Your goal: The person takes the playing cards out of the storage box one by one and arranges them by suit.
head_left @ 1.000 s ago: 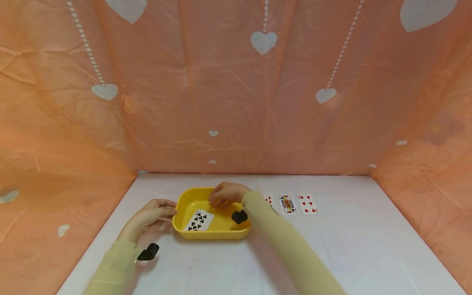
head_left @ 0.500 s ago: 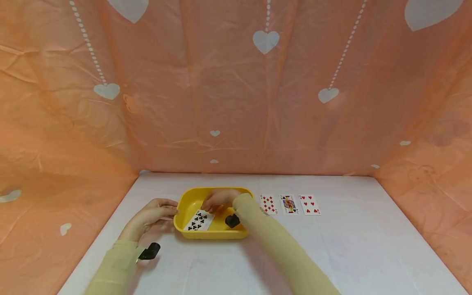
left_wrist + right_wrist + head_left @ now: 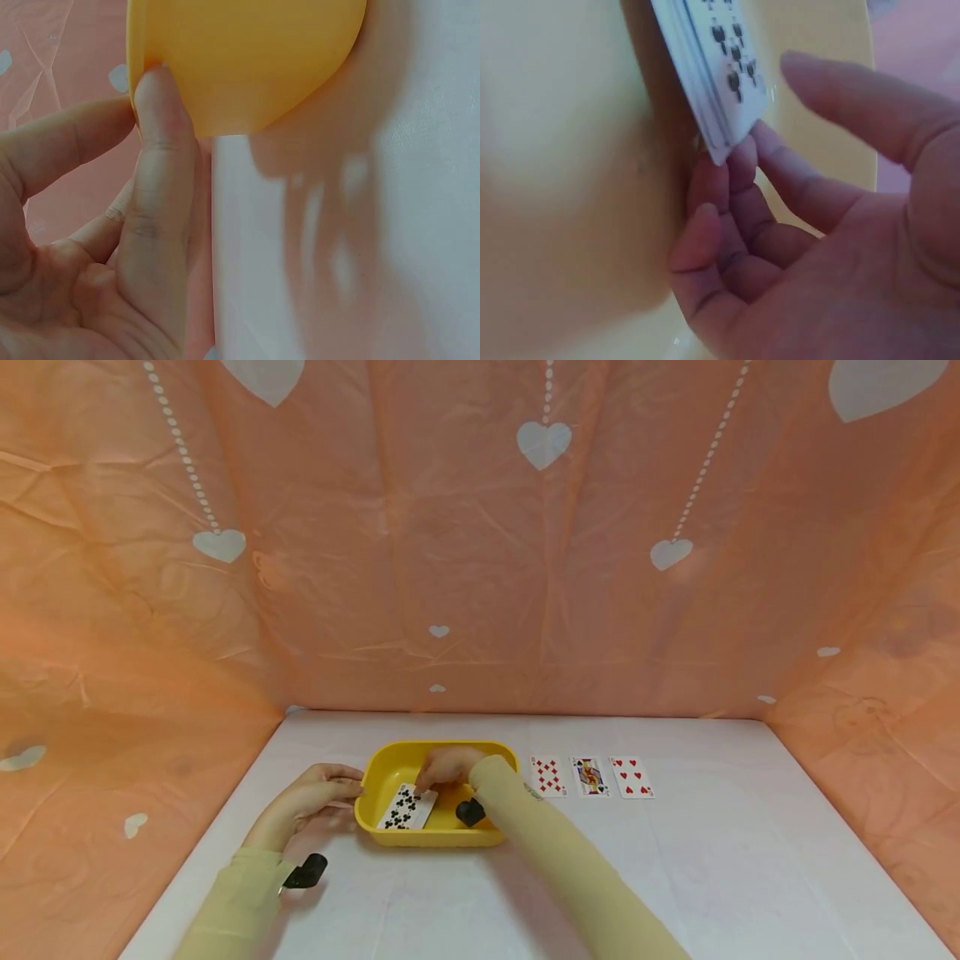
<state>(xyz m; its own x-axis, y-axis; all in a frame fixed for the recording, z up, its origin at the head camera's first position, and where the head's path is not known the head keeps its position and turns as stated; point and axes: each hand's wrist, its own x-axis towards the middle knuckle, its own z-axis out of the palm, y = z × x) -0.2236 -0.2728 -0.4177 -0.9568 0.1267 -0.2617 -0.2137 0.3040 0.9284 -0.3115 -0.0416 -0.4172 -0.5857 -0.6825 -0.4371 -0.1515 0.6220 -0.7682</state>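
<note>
A small stack of playing cards (image 3: 405, 808), clubs card face up on top, lies tilted inside a yellow plastic tray (image 3: 435, 838). My left hand (image 3: 318, 795) pinches the tray's left rim; in the left wrist view its thumb (image 3: 161, 112) presses the outer wall and the index finger is at the rim. My right hand (image 3: 448, 767) reaches down into the tray at the stack's far right corner. In the right wrist view the fingers (image 3: 742, 161) touch the card edges from beneath, while the thumb (image 3: 817, 79) stands apart from the top face.
Right of the tray, three face-up cards lie in a row on the white tabletop (image 3: 712, 860): a diamonds card (image 3: 549, 776), a jack-like spade face card (image 3: 592, 777) and a six of hearts (image 3: 633, 777). An orange cloth with hearts (image 3: 480, 568) encloses the back and sides.
My right hand has moved left and down inside the tray to the card stack, and the top card has shifted slightly. The diamonds card is now uncovered. My left hand stays on the rim.
</note>
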